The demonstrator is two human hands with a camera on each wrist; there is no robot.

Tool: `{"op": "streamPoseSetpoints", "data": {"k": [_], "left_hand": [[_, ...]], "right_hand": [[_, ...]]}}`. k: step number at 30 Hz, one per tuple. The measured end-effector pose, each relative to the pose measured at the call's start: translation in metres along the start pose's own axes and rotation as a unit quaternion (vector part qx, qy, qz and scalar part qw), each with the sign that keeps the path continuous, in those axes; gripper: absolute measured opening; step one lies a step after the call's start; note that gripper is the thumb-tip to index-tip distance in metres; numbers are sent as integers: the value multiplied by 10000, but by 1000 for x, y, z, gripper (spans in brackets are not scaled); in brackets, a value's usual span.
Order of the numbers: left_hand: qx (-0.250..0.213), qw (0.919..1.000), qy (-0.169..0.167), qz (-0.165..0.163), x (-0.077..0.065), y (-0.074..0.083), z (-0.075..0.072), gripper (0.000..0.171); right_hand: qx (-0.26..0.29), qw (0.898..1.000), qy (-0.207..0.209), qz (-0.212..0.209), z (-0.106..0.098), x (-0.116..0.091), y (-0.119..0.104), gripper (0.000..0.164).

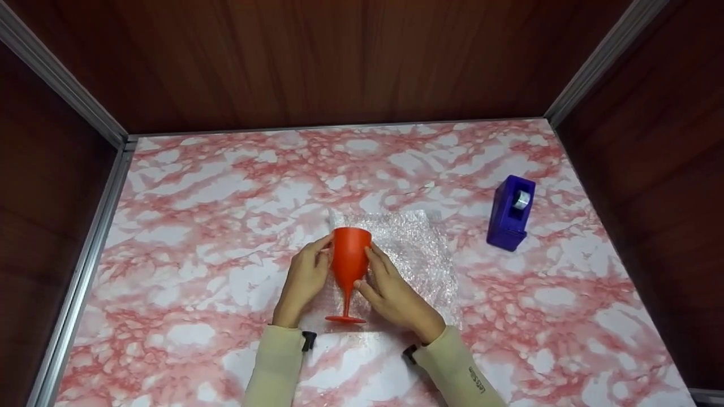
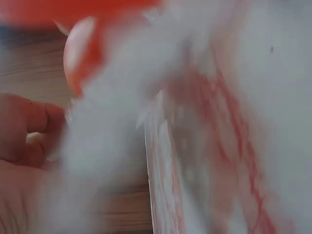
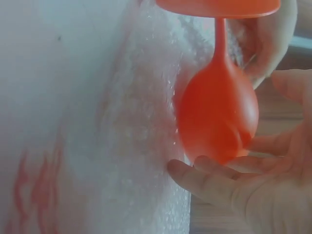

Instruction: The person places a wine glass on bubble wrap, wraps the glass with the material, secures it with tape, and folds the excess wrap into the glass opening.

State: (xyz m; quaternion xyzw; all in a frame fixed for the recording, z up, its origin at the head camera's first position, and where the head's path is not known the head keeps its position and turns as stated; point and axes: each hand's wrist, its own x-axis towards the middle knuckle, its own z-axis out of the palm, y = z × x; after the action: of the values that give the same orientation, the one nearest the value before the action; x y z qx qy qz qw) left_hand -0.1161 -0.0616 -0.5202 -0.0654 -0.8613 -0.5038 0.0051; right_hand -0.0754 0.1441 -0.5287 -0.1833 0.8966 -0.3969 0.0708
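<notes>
An orange goblet (image 1: 350,257) lies on a sheet of bubble wrap (image 1: 418,254), its foot toward the person and its bowl away. To the left of the bowl, my left hand (image 1: 307,277) pinches the edge of the bubble wrap, which looks raised and blurred in the left wrist view. My right hand (image 1: 399,297) is at the bowl's other side. In the right wrist view, its fairly straight fingers (image 3: 209,187) touch the goblet (image 3: 217,112) near the rim, while the thumb stands apart.
A purple tape dispenser (image 1: 509,215) with a roll of clear tape stands on the right of the table. Pink-and-white marbled patterning covers the tabletop (image 1: 192,226). Dark wooden panels (image 1: 339,62) in metal frames enclose the back and both sides.
</notes>
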Motion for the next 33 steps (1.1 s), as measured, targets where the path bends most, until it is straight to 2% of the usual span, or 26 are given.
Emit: {"op": "streamPoseSetpoints", "data": {"k": [5, 9, 14, 20, 24, 30, 33], "left_hand": [[-260, 9996, -76, 17, -1, -3, -1, 55], [-359, 9993, -94, 3, 0, -4, 0, 53], [-713, 9973, -149, -125, 0, -5, 2, 51], [-919, 9955, -166, -158, 0, -4, 3, 49], [-909, 9956, -205, -129, 1, -4, 3, 47], [-658, 9976, -221, 19, 2, -1, 4, 46], [-719, 9972, -205, -3, 2, -1, 5, 47]], "right_hand": [[122, 9998, 57, -177, -2, -1, 4, 77], [143, 9995, 139, -249, -2, 0, 5, 74], [132, 9994, 212, -253, -3, 0, 6, 71], [712, 9965, 298, -331, -3, 3, 10, 67], [1005, 9940, 232, -354, -4, 3, 11, 73], [498, 9985, 143, -190, -4, 2, 9, 78], [251, 9995, 162, -139, -5, 2, 8, 77]]}}
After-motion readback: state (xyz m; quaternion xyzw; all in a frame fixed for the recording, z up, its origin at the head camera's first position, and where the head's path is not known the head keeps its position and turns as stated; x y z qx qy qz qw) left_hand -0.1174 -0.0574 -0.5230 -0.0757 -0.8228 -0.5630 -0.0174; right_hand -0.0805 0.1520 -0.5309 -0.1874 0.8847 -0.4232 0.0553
